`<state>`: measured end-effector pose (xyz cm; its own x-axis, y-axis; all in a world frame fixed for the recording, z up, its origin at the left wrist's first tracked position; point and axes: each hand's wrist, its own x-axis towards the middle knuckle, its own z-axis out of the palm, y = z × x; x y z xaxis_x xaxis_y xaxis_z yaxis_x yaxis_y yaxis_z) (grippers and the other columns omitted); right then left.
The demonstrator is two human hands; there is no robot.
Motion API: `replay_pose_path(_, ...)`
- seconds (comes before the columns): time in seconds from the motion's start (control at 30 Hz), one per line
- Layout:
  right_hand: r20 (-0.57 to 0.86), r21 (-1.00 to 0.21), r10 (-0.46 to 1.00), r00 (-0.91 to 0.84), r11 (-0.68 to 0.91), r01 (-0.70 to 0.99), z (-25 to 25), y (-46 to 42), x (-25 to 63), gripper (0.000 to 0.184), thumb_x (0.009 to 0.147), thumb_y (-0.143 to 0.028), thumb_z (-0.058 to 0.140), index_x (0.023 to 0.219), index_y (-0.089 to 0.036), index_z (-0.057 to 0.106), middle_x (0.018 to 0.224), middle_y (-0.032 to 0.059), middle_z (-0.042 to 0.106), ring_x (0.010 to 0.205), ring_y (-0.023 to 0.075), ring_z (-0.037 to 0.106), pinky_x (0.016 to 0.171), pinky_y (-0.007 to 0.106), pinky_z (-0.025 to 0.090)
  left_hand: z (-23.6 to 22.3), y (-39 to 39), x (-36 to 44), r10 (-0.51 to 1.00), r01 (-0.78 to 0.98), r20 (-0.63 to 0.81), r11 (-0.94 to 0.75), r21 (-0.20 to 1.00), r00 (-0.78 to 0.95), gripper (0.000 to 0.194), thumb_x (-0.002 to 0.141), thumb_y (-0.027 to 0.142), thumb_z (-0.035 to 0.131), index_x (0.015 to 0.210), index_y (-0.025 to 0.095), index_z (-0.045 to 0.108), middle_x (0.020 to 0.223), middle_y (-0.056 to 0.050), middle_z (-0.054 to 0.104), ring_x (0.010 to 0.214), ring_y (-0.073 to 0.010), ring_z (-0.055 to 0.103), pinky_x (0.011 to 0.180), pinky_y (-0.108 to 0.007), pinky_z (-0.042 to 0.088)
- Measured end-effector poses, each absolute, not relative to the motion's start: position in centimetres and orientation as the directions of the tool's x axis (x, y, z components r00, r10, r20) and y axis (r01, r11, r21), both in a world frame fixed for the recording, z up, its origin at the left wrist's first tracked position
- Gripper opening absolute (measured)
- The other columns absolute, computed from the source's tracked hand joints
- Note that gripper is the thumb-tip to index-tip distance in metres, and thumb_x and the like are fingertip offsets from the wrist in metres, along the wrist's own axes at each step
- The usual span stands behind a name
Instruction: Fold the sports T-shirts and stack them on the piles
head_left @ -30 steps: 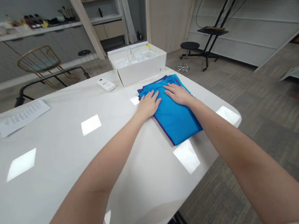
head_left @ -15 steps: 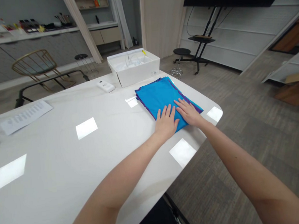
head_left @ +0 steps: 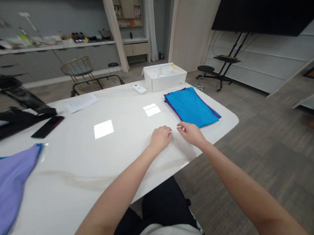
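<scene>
Over the white table, my left hand (head_left: 161, 137) is loosely curled and holds nothing. Close to its right is my right hand (head_left: 191, 132), with thumb and fingers slightly apart and likewise bare. Just beyond my right hand lies a flat stack of folded cloth (head_left: 192, 106), bright blue on top with purple edges showing beneath. Neither hand grips it. At the left edge of the view a lilac garment (head_left: 8, 185) with a blue layer underneath lies spread on the table, partly cut off.
A white open box (head_left: 166, 79) with clear plastic inside stands at the table's (head_left: 125, 123) far edge, beside a small white device (head_left: 139, 89). Left of these lie a printed sheet (head_left: 82, 102), a black phone (head_left: 48, 127) and a black strapped item (head_left: 18, 102).
Both my hands have lifted off the blue folded stack and drawn back toward me and left. The view has turned left, bringing in the lilac garment and the phone.
</scene>
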<state>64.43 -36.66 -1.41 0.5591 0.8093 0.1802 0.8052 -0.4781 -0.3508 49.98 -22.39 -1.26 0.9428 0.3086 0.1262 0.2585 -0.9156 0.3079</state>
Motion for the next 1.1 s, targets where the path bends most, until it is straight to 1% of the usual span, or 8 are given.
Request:
replay_pose_path(0.2, 0.078, -0.383, 0.943, 0.325, -0.272, 0.883, -0.9, -25.8, 54.0, 0.024, 0.099, -0.036, 0.053, 0.107, -0.026, 0.073, 0.097, 0.0021, 0.078, 0.081, 0.0191, 0.069, 0.074, 0.028, 0.046, -1.4, -14.1, 35.5, 0.583, 0.539, 0.104, -0.794, 0.281, 0.806, 0.032, 0.101, 0.020, 0.043, 0.114, 0.021, 0.072, 0.116, -0.008, 0.073, 0.108, -0.0220, 0.067, 0.098, -0.034, 0.049)
replay_pose_path(0.33, 0.037, -0.442, 0.993, 0.115, -0.087, 0.893, -1.8, -19.0, 46.6, 0.023, 0.099, -0.036, 0.053, 0.105, -0.027, 0.074, 0.097, 0.0017, 0.077, 0.082, 0.0185, 0.069, 0.075, 0.028, 0.046, -2.3, -10.1, 25.1, 0.756, 0.697, 0.088, -0.637, 0.328, 0.649, 0.029, 0.099, 0.020, 0.047, 0.112, 0.021, 0.073, 0.116, -0.007, 0.073, 0.108, -0.0209, 0.068, 0.097, -0.032, 0.049)
replay_pose_path(0.47, 0.012, -0.508, 0.990, -0.141, 0.128, 0.852, -2.9, -12.7, 38.3, 0.023, 0.099, -0.034, 0.054, 0.104, -0.025, 0.075, 0.096, 0.0020, 0.077, 0.082, 0.0178, 0.068, 0.074, 0.027, 0.046, -3.2, -7.3, 16.0, 0.845, 0.768, 0.109, -0.523, 0.370, 0.523, 0.028, 0.096, 0.017, 0.049, 0.111, 0.020, 0.073, 0.113, -0.007, 0.074, 0.104, -0.0195, 0.069, 0.095, -0.030, 0.050)
replay_pose_path(0.57, 0.005, -0.522, 0.945, -0.327, 0.281, 0.805, -3.4, -8.3, 32.0, 0.021, 0.098, -0.030, 0.056, 0.107, -0.025, 0.074, 0.096, 0.0020, 0.076, 0.085, 0.0177, 0.068, 0.078, 0.027, 0.046, -3.0, -5.7, 10.5, 0.894, 0.819, 0.160, -0.449, 0.358, 0.420, 0.027, 0.095, 0.017, 0.050, 0.111, 0.019, 0.072, 0.115, -0.007, 0.074, 0.105, -0.0203, 0.068, 0.095, -0.031, 0.049)
replay_pose_path(0.67, 0.024, -0.492, 0.907, -0.420, 0.376, 0.785, -3.6, -4.1, 26.2, 0.023, 0.098, -0.026, 0.057, 0.116, -0.025, 0.071, 0.104, 0.0030, 0.075, 0.094, 0.0188, 0.068, 0.083, 0.028, 0.047, -2.4, -4.1, 6.2, 0.935, 0.898, 0.207, -0.339, 0.280, 0.288, 0.025, 0.095, 0.022, 0.051, 0.112, 0.021, 0.070, 0.116, -0.008, 0.073, 0.110, -0.0235, 0.067, 0.096, -0.035, 0.048)
replay_pose_path(0.8, 0.130, -0.393, 0.894, -0.429, 0.443, 0.806, -3.6, 0.6, 20.2, 0.032, 0.101, -0.024, 0.053, 0.132, -0.026, 0.061, 0.126, 0.0078, 0.066, 0.107, 0.0225, 0.065, 0.087, 0.032, 0.047, -1.7, -2.5, 2.4, 0.971, 0.982, 0.207, -0.149, 0.119, 0.122, 0.025, 0.094, 0.025, 0.052, 0.114, 0.021, 0.067, 0.115, -0.011, 0.071, 0.112, -0.0281, 0.065, 0.093, -0.039, 0.047)
replay_pose_path(0.9, 0.146, -0.291, 0.884, -0.444, 0.468, 0.835, -3.7, 3.0, 17.6, 0.028, 0.103, -0.023, 0.050, 0.129, -0.025, 0.062, 0.124, 0.0099, 0.064, 0.108, 0.0249, 0.063, 0.087, 0.033, 0.046, -1.9, -2.0, 1.1, 0.985, 0.995, 0.150, -0.088, 0.035, 0.082, 0.025, 0.096, 0.024, 0.046, 0.109, 0.019, 0.067, 0.112, -0.014, 0.070, 0.108, -0.0292, 0.065, 0.089, -0.038, 0.048)
replay_pose_path(1.1, 0.102, -0.178, 0.851, -0.516, 0.526, 0.832, -4.0, 5.2, 16.0, 0.025, 0.106, -0.027, 0.043, 0.118, -0.021, 0.064, 0.118, 0.0115, 0.064, 0.101, 0.0254, 0.064, 0.085, 0.035, 0.046, -3.0, -1.6, 0.6, 0.993, 0.994, 0.098, -0.076, 0.081, 0.068, 0.022, 0.100, 0.030, 0.048, 0.112, 0.018, 0.063, 0.110, -0.012, 0.070, 0.099, -0.0257, 0.069, 0.083, -0.034, 0.048)
